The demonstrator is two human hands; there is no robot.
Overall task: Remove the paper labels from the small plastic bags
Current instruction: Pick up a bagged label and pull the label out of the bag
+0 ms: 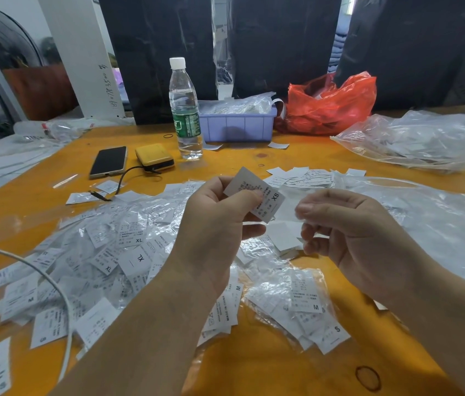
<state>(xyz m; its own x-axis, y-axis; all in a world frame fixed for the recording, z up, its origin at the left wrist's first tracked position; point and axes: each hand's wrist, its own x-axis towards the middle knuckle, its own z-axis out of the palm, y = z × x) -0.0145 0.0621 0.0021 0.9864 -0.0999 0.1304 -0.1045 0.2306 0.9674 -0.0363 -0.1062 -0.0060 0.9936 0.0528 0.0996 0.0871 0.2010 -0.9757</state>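
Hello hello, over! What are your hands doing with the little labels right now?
Left hand pinches XS label. Right hand curled round a clear small bag, blurred. Pile of bagged labels waiting below. Nothing in the way.

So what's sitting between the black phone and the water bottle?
In the head view, a yellow power bank lies on the table between the phone and the water bottle, its cable leading toward the phone.

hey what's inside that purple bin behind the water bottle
The purple bin holds a heap of clear plastic bags with white paper labels inside, piled above its rim. Whatever lies beneath that heap, and the bin's bottom, is covered. The water bottle hides its left end.
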